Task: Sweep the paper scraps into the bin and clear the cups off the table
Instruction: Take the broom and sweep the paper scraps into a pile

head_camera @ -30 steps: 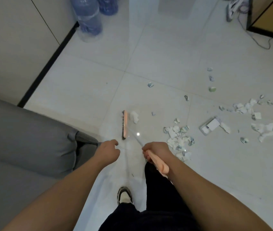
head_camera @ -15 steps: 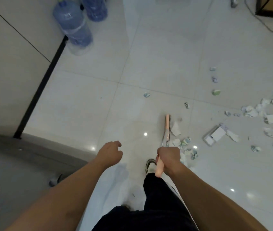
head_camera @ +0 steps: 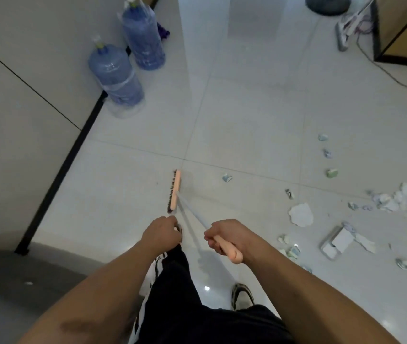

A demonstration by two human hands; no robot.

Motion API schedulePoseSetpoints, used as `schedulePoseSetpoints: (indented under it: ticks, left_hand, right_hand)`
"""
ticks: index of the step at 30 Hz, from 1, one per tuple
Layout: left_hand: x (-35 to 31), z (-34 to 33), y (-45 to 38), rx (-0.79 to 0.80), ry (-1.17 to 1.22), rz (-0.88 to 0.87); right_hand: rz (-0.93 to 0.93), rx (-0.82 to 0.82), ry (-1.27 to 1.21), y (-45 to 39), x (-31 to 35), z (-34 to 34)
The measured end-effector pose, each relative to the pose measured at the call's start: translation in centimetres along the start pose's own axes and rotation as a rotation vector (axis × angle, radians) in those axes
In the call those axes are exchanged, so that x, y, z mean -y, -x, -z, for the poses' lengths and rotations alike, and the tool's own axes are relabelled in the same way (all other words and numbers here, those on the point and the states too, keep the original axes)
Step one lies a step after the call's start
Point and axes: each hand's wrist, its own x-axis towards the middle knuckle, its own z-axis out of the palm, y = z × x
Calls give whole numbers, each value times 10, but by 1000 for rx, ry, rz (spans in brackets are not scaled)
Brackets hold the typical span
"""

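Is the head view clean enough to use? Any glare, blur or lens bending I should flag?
Head view: dim, soft light; small glare spots on the glossy floor near the shoe; wide-angle bending curves the wall baseboard; the broom shaft is smeared by motion; the paper scraps are soft yet recognisable.

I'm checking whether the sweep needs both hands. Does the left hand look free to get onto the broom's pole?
Probably yes. The left hand is curled but holds nothing, and it hangs beside the broom, whose pole runs bare above the right hand. Nothing lies between them.
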Motion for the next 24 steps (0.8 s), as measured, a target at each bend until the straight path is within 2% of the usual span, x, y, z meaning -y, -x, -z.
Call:
schedulePoseSetpoints:
  ticks: [4,8,12,17,24]
  left_hand:
    - [61,51,-40,-32,76,56]
    - [116,101,-70,-4,136,85]
    - [154,142,-106,62,69,120]
    - [140,163,-153,121,-32,56]
    - [5,162,-209,214,-159,-255]
  right_hand:
    - [11,26,139,-43,43,-76]
    - [-82,84,78,-78,79,-146]
    - [-31,11,213,-108,116,-186]
    - [35,-232,-55,-106,143,-151]
    - [72,-455,-314,-66,136,-49]
